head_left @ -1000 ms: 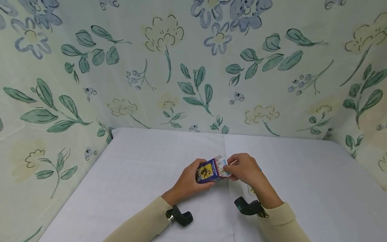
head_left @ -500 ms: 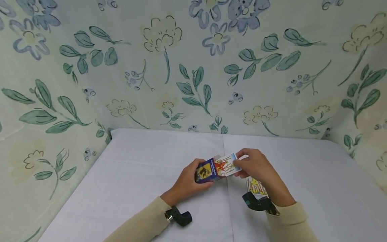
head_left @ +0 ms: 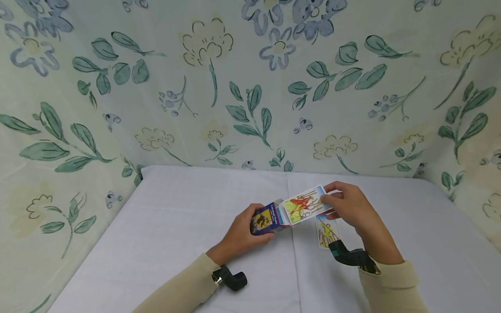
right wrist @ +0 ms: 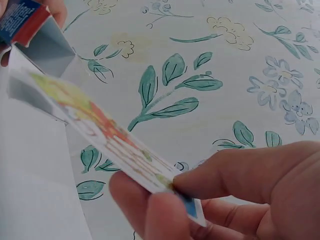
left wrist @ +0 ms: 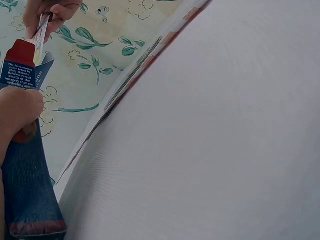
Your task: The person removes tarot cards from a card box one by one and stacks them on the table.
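My left hand point(head_left: 240, 234) grips a dark blue card box point(head_left: 263, 220) around its sides, its flaps open toward the right. In the left wrist view the box point(left wrist: 30, 185) has a red flap and white print. Between thumb and fingers, my right hand point(head_left: 348, 204) pinches a tarot card point(head_left: 304, 204) with a red figure and rods. The card's inner end lies at the mouth of the box; in the right wrist view the card point(right wrist: 107, 127) appears just outside the opening. Another tarot card point(head_left: 326, 232) lies on the table below the right hand, partly covered by the wrist camera.
A white cloth covers the table point(head_left: 188, 195). Behind it and at both sides hangs a floral curtain point(head_left: 219, 121). Black cameras, one on the left wrist point(head_left: 231, 278) and one on the right wrist point(head_left: 352, 255), jut out over the table.
My right hand has moved right and up, drawing the tarot card out of the box. The card on the table shows more now. My left hand and the box have stayed nearly still.
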